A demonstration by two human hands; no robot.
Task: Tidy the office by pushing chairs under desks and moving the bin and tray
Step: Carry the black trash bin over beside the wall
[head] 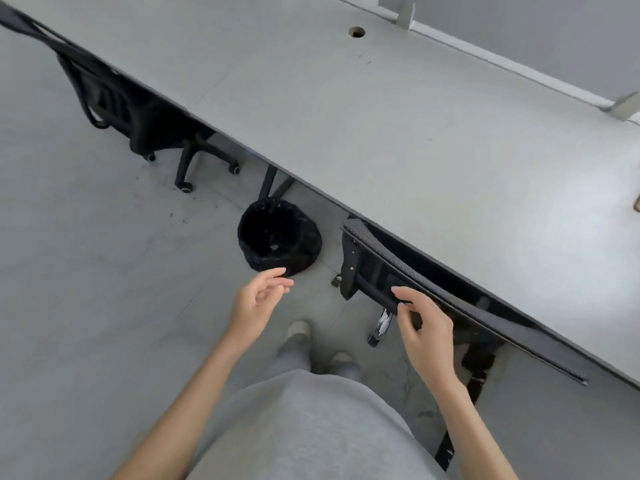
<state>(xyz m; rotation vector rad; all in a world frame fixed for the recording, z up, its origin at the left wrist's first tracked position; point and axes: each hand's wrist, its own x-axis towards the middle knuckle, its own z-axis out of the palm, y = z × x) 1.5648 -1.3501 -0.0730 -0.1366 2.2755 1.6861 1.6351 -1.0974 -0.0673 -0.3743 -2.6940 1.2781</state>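
Note:
A black bin [278, 237] lined with a black bag stands on the floor at the edge of the long grey desk [363, 116]. My left hand [258, 301] hovers just in front of the bin, fingers apart, holding nothing. To the right, a black mesh chair [408, 271] is tucked under the desk with its backrest against the desk edge. My right hand [420, 327] is over the backrest's lower frame, fingers loosely curled, and I cannot tell if it touches. A second black chair [114, 95] sits under the desk at the far left.
The grey floor [86, 271] stretches to the left of me, with small dark specks near the far chair's wheels. My feet [299, 329] stand just behind the bin. A grey divider panel [519, 36] runs along the desk's far side. A cable hole [356, 31] is in the desktop.

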